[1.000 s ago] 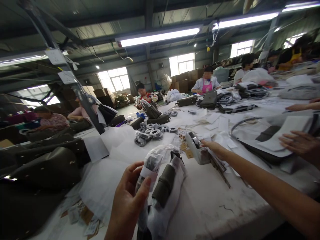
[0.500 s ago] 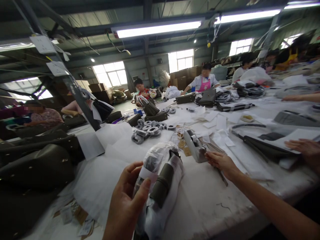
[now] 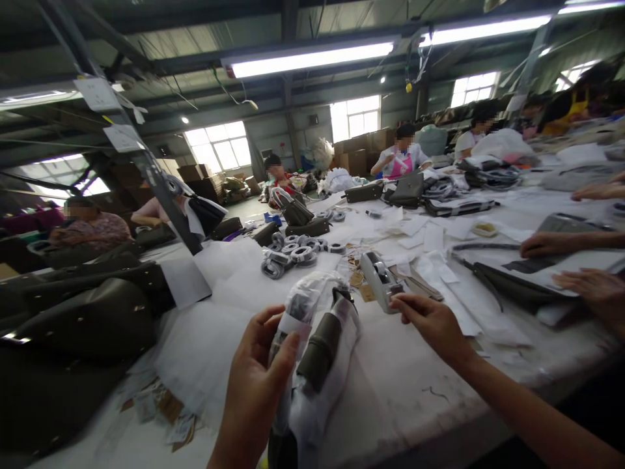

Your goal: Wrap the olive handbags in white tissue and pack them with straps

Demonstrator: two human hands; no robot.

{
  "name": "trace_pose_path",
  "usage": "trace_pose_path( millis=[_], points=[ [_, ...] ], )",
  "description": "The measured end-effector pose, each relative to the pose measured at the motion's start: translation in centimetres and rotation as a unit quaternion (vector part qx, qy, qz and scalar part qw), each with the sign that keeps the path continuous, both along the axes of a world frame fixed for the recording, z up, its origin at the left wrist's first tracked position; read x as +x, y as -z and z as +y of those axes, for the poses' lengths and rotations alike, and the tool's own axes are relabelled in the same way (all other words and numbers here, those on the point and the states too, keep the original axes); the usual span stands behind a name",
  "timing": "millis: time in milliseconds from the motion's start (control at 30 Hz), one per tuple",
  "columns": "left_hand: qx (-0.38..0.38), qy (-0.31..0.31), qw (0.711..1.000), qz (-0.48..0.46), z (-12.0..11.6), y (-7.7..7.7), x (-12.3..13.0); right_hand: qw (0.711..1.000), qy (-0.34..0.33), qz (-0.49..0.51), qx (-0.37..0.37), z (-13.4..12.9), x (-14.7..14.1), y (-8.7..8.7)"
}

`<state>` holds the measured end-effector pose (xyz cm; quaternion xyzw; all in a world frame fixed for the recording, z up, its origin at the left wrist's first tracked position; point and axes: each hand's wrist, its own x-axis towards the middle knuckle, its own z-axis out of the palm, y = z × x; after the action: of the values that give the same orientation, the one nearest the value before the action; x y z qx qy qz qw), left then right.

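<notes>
My left hand [image 3: 266, 368] grips a bundle [image 3: 319, 352] of dark olive straps in clear plastic and white wrap, with a white band around part of it. The bundle leans upright at the lower middle. To its right, my right hand [image 3: 430, 322] is at the near end of a grey tape dispenser [image 3: 378, 280], thumb and fingertips pinched together. Anything between those fingertips is too small to make out. Just beyond the bundle lie several grey wrapped rings [image 3: 293, 254] on the table.
Dark olive bags [image 3: 88, 326] fill the left, beside a slanted metal post [image 3: 161, 189]. Tags [image 3: 170, 410] lie at lower left. At right, another person's hands [image 3: 586, 286] rest over a wrapped bag [image 3: 508, 283]. More people sit across the table [image 3: 405, 391].
My right hand has shifted slightly left along the dispenser's near end, and the dark strip below it no longer shows. At right, another hand now reaches over the wrapped bag.
</notes>
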<state>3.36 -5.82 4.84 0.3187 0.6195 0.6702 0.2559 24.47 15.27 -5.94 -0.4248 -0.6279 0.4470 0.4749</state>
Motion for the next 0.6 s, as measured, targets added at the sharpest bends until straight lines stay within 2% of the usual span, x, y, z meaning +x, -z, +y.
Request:
trace_pose_path(
  millis=[133,233,300,433,600],
  points=[
    [0.017,0.028,0.999,0.022,0.1,0.4,-0.3,0.984,-0.157,0.042,0.076,-6.3,-2.3,-5.9],
    [0.030,0.039,0.997,0.051,0.1,0.5,-0.1,0.956,-0.273,0.084,0.068,-9.5,-4.4,-8.5],
    [0.034,0.043,0.996,0.070,0.2,0.5,0.1,0.946,-0.304,0.107,0.041,-10.6,-6.0,-9.2],
    [0.041,0.029,0.993,0.104,0.2,0.7,0.2,0.949,-0.297,0.109,-0.012,-10.8,-8.7,-8.8],
    [0.039,0.031,0.991,0.128,-0.1,0.9,0.3,0.943,-0.322,0.075,-0.027,-10.2,-9.1,-8.4]
  ],
)
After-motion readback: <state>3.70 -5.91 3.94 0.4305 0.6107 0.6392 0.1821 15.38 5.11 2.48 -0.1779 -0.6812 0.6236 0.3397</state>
